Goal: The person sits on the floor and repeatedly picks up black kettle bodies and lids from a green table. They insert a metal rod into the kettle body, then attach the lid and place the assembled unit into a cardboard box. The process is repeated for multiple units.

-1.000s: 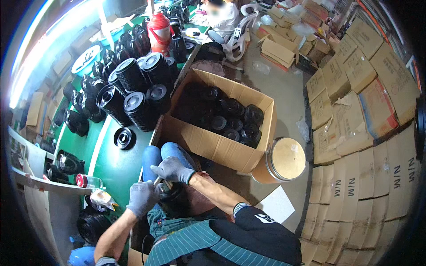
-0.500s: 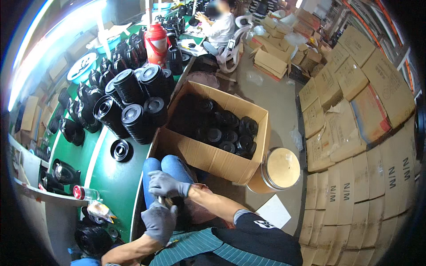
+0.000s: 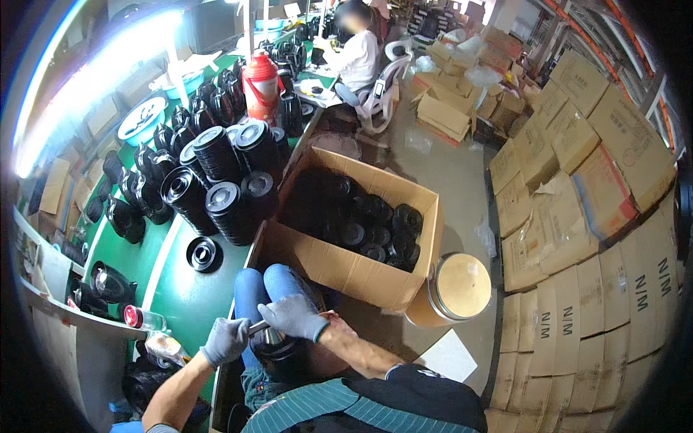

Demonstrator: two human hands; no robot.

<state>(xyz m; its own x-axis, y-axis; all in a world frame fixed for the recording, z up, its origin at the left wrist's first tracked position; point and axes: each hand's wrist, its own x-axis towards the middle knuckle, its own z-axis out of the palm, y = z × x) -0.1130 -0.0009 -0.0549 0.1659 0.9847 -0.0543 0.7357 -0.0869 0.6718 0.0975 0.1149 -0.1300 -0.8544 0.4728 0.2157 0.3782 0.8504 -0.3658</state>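
Observation:
Both gloved hands are over my lap. My left hand (image 3: 226,341) is closed round the outer end of a short metal bar (image 3: 258,327). My right hand (image 3: 290,316) is closed at the bar's other end, on top of a shiny metal piece (image 3: 273,336) that flares downward. That metal piece stands over a black round part (image 3: 283,359) on my thighs. My right fingers hide how the bar and the metal piece join. A single black round lid (image 3: 204,254) lies on the green table (image 3: 189,297) in front of me.
Stacks of black lids (image 3: 229,209) and a red thermos (image 3: 261,86) stand on the table. An open carton (image 3: 339,270) of black parts sits beyond my knees, beside a round drum (image 3: 462,285). Piled cartons (image 3: 577,317) line the right. A person (image 3: 357,58) sits at the far end.
My left hand has moved up and left, out to the end of the bar, so the bar and metal piece now show. My right hand has shifted slightly right and down.

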